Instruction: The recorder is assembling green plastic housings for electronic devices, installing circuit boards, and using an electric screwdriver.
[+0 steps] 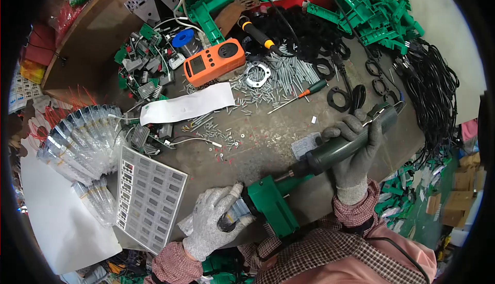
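Lower centre of frame: left hand [214, 219] clasps green plastic housing [270, 204]; right hand [356, 152] wrapped round electric screwdriver [343, 147], bit meeting housing; judged best kept square, steady; loose screws [268, 85], orange meter [214, 61] upper centre.

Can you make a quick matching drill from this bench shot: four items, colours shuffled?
Items:
1. meter
2. power screwdriver in the right hand
3. plastic housing by the left hand
4. solder spool

Colours:
A. blue
B. bright green
C. orange
D. dark grey-green

Pairs: 1-C, 2-D, 3-B, 4-A
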The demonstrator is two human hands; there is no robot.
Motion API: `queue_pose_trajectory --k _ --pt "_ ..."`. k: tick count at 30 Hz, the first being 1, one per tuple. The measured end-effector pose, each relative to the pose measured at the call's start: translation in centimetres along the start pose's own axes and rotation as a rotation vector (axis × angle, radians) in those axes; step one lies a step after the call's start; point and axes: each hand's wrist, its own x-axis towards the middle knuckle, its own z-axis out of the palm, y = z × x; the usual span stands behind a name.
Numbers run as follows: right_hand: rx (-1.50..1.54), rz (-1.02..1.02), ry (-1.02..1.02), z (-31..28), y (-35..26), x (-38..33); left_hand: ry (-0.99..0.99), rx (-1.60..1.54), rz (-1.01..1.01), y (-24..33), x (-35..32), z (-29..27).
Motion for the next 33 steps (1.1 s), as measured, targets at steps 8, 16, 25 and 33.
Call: queue_pose_trajectory --k 8,16,25,33 --pt "-0.026 -0.052 0.032 0.8 -0.2 -0.2 -0.043 0.0 0.0 -0.1 0.2 -0.1" --pt "-0.017 -0.043 0.03 0.7 -0.1 -0.1 -0.045 -0.012 -0.001 -0.4 0.3 -0.2" --pt "0.03 -0.018 -0.048 1.0 0.8 0.4 0.003 -0.089 -0.025 -0.5 0.7 -0.1" --pt "0.025 -0.003 -0.098 1.0 1.0 0.6 -0.031 -0.09 -0.022 -0.4 0.6 -0.9"
